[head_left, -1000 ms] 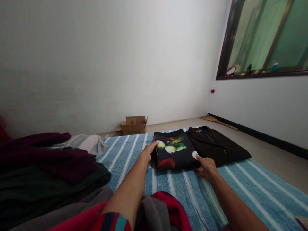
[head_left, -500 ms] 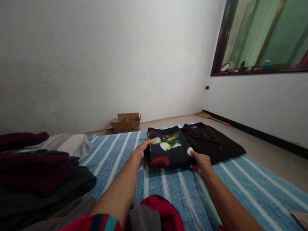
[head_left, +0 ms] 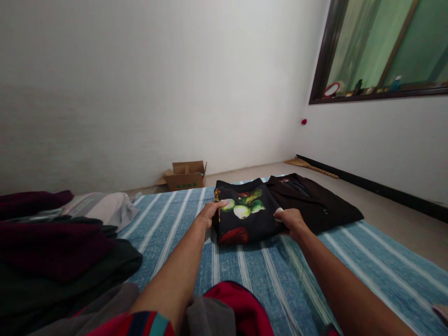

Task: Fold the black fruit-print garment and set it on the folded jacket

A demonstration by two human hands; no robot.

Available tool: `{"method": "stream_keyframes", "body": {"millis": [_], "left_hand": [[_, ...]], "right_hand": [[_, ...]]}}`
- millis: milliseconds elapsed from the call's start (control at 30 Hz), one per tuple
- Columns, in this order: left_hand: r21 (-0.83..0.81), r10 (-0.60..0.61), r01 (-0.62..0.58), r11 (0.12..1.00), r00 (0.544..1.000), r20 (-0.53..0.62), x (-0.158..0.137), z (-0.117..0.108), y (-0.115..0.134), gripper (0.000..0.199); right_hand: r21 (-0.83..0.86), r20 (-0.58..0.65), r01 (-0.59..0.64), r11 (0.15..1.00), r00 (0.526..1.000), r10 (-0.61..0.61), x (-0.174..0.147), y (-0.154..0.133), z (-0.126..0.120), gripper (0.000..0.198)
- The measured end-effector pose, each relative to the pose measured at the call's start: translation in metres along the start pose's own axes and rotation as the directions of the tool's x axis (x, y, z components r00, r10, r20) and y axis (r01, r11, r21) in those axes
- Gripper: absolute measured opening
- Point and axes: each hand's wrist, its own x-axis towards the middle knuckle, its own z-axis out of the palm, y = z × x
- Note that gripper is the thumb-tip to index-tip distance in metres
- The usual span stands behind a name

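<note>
A folded black garment with a printed fruit pattern (head_left: 250, 219) lies on the blue-and-white striped bed sheet (head_left: 168, 224). My left hand (head_left: 210, 212) grips its left edge, thumb on top and the other fingers hidden beneath. At the opposite edge my right hand (head_left: 291, 219) is closed on the cloth, by a pale round patch of the print. Just to the right, touching the printed garment, lies a folded dark brown garment (head_left: 318, 205).
Piles of dark green and maroon clothes (head_left: 59, 252) and a pale grey-white garment (head_left: 108, 207) are at the left. Red and grey cloth (head_left: 238, 308) lies close in front of me. An open cardboard box (head_left: 185, 177) stands past the sheet, by the wall.
My right hand has closed more tightly on the printed garment's right edge, which is now slightly raised and bunched. My left hand stays at the left edge. The view has shifted a little.
</note>
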Motion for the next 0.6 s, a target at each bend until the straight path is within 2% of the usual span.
{"method": "stream_keyframes", "body": {"millis": [167, 333, 467, 600], "left_hand": [[-0.009, 0.025, -0.025, 1.0, 1.0, 0.001, -0.005, -0.006, -0.004, 0.019], [-0.041, 0.141, -0.141, 0.989, 0.99, -0.008, -0.02, 0.006, 0.012, 0.018], [-0.081, 0.261, -0.259, 0.962, 0.965, 0.013, -0.03, 0.039, 0.037, 0.018], [-0.122, 0.362, -0.355, 0.927, 0.931, 0.041, -0.022, 0.095, 0.055, 0.022]], "right_hand": [[-0.162, -0.008, 0.199, 0.966, 0.979, -0.203, 0.001, -0.022, -0.003, 0.014], [-0.227, -0.016, 0.346, 0.91, 0.933, -0.359, -0.004, -0.057, -0.019, 0.006], [-0.205, -0.035, 0.389, 0.898, 0.914, -0.404, -0.005, -0.084, -0.05, 0.002], [-0.146, -0.093, 0.404, 0.903, 0.903, -0.419, 0.002, -0.104, -0.104, 0.001]]}}
